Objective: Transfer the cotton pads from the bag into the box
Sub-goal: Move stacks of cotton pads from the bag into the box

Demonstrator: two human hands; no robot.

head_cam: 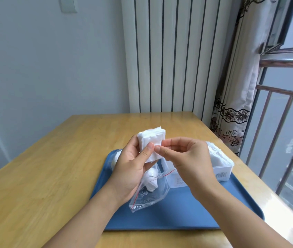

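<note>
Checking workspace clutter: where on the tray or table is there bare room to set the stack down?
Free: the blue plastic tray near its front edge, and the wooden table left of it. Crowded: tray's far half, with the clear zip bag and clear plastic box.

Bare forearms — no sleeves, rings

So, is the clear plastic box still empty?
No, the clear plastic box on the blue tray already holds white cotton pads.
</note>
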